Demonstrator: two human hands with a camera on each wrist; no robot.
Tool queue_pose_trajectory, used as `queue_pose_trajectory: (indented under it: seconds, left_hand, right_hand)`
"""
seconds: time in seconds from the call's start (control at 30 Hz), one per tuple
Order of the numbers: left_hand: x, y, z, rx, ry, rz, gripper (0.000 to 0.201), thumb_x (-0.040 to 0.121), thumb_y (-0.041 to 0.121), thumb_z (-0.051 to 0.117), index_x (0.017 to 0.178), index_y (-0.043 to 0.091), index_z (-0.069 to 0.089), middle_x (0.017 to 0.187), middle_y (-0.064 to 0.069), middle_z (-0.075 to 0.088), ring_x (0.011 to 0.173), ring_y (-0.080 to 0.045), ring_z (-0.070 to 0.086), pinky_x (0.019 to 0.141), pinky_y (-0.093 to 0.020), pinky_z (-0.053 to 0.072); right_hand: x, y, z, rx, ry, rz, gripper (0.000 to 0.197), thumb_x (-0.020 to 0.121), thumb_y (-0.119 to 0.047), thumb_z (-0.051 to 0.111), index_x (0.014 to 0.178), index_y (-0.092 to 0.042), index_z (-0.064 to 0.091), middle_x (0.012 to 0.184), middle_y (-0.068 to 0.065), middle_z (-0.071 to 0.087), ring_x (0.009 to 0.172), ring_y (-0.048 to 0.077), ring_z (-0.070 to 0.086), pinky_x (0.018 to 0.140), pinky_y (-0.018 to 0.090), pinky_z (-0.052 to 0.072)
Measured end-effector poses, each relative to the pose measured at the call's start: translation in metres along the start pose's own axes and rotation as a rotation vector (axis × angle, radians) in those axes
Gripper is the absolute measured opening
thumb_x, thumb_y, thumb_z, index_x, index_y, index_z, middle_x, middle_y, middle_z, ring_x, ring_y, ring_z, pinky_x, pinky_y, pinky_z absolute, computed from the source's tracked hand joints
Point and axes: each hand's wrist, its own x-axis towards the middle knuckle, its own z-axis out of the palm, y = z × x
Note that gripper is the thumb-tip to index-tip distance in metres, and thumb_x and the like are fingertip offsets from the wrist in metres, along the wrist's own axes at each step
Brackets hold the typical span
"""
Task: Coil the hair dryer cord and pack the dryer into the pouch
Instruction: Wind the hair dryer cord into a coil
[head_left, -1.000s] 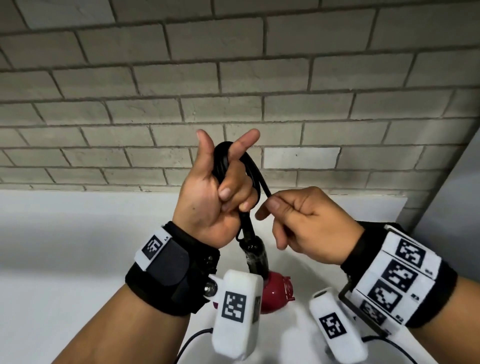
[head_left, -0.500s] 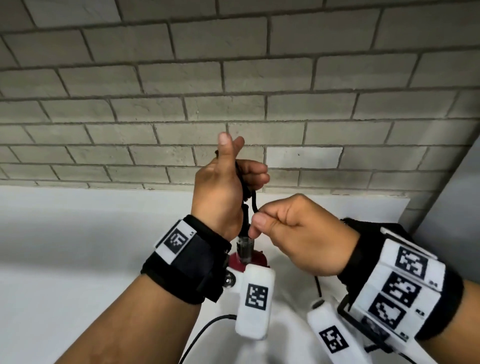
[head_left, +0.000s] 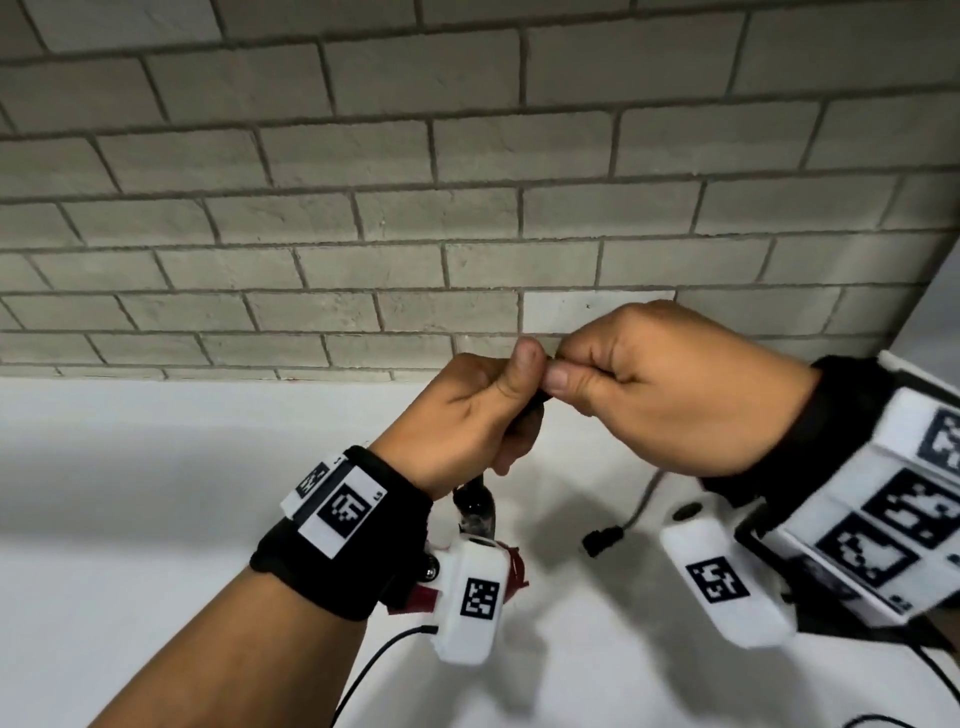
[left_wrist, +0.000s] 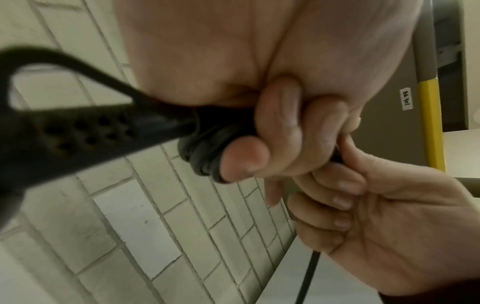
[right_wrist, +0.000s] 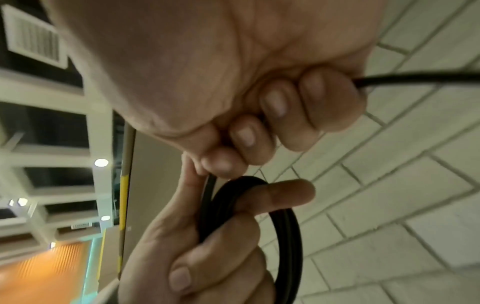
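In the head view my left hand (head_left: 511, 402) grips a small coil of black cord (head_left: 535, 410), thumb pressed on top. The dryer hangs below it: a black handle (head_left: 474, 505) and a red body (head_left: 514, 569), partly hidden behind the wrist camera. My right hand (head_left: 563, 375) pinches the cord at the top of the coil, touching the left thumb. The loose end with the black plug (head_left: 602, 540) dangles under the right hand. The right wrist view shows the coil (right_wrist: 287, 224) looped round the left fingers and a strand (right_wrist: 415, 79) running out of the right fist. No pouch is in view.
A white table (head_left: 156, 493) lies under both hands, with a grey brick wall (head_left: 363, 208) close behind it. A grey panel (head_left: 940, 322) stands at the right edge. Thin black camera cables (head_left: 379, 654) trail from the wrist units.
The left fingers and thumb have closed over the coil. The right hand has moved up from beside the coil to its top. The plug end now hangs in sight.
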Motion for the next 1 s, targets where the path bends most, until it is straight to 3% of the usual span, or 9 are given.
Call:
queue_pose_trajectory:
  seconds: [0.07,0.17,0.27,0.43,0.57,0.67,0.73,0.8,1.0]
  left_hand:
    - [-0.001,-0.002,0.000,-0.018,-0.096,0.035,0.080,0.088,0.068,0.022,0.044,0.005,0.045,0.039,-0.005,0.042,0.040,-0.019,0.042,0.055,-0.019,0.038]
    - [-0.003,-0.004,-0.001,-0.162,-0.212,0.053,0.053,0.086,0.064,0.046,0.052,0.026,0.063,0.043,-0.002,0.039,0.039,-0.014,0.036,0.049,-0.023,0.034]
    - [-0.007,-0.012,-0.006,-0.295,-0.219,-0.002,0.030,0.083,0.051,0.063,0.081,0.023,0.075,0.048,0.002,0.038,0.040,-0.013,0.033,0.046,-0.024,0.031]
    - [-0.009,-0.018,-0.006,-0.457,-0.253,-0.118,0.039,0.081,0.029,0.063,0.104,-0.002,0.069,0.047,0.008,0.035,0.040,-0.013,0.027,0.044,-0.031,0.025]
    - [-0.008,-0.013,-0.003,-0.584,-0.342,-0.141,0.032,0.081,0.031,0.063,0.097,0.006,0.074,0.038,0.005,0.031,0.041,-0.017,0.019,0.044,-0.038,0.016]
    - [-0.006,-0.012,-0.006,-0.712,-0.359,-0.134,0.051,0.083,0.037,0.061,0.107,-0.008,0.067,0.037,0.002,0.026,0.033,-0.010,0.026,0.041,-0.032,0.018]
    - [-0.005,-0.013,-0.008,-0.767,-0.373,-0.148,0.058,0.086,0.038,0.057,0.108,-0.016,0.062,0.037,0.006,0.027,0.033,-0.006,0.028,0.040,-0.030,0.021]
    - [-0.006,-0.014,-0.009,-0.783,-0.404,-0.169,0.059,0.089,0.041,0.053,0.106,-0.015,0.063,0.038,0.006,0.025,0.033,-0.006,0.029,0.040,-0.029,0.023]
    - [-0.009,-0.014,-0.012,-0.833,-0.390,-0.194,0.053,0.086,0.051,0.054,0.071,0.002,0.068,0.036,0.012,0.029,0.030,-0.004,0.029,0.039,-0.019,0.035]
  right_hand:
    - [0.006,0.003,-0.002,0.043,-0.095,-0.026,0.055,0.095,-0.050,0.035,0.067,-0.009,0.058,0.055,0.006,0.058,0.051,0.020,0.050,0.056,0.035,0.046]
    - [0.009,0.003,-0.011,0.125,-0.216,-0.035,0.055,0.092,-0.049,0.042,0.063,-0.004,0.052,0.049,0.001,0.040,0.042,0.011,0.031,0.044,0.024,0.033]
    - [0.007,0.002,-0.026,0.122,-0.190,-0.083,0.031,0.080,-0.049,0.060,0.075,-0.018,0.066,0.060,-0.001,0.060,0.041,0.006,0.047,0.044,0.017,0.038]
    - [0.008,0.002,-0.034,-0.019,-0.102,-0.219,0.011,0.077,-0.038,0.074,0.074,-0.028,0.075,0.073,-0.008,0.069,0.069,0.012,0.065,0.065,0.038,0.053]
    - [0.013,0.014,-0.026,0.025,-0.191,-0.147,0.027,0.081,-0.045,0.061,0.070,-0.022,0.069,0.065,-0.003,0.065,0.062,0.017,0.060,0.062,0.039,0.052]
    - [0.012,0.020,-0.005,0.442,-0.193,-0.023,0.034,0.084,-0.039,0.056,0.065,-0.011,0.059,0.048,-0.009,0.047,0.046,0.007,0.038,0.048,0.020,0.035]
    - [0.010,0.020,0.012,0.617,-0.119,0.056,0.039,0.090,-0.038,0.055,0.081,0.000,0.055,0.048,-0.011,0.044,0.038,0.001,0.034,0.041,0.011,0.029]
    - [0.009,0.018,0.026,0.756,-0.137,0.105,0.043,0.095,-0.044,0.049,0.098,-0.001,0.052,0.047,-0.009,0.047,0.037,0.003,0.032,0.035,0.015,0.026]
    - [0.007,0.007,0.035,0.863,-0.228,0.077,0.070,0.079,-0.075,0.040,0.063,-0.014,0.071,0.057,0.030,0.043,0.039,0.017,0.019,0.040,0.022,0.016]
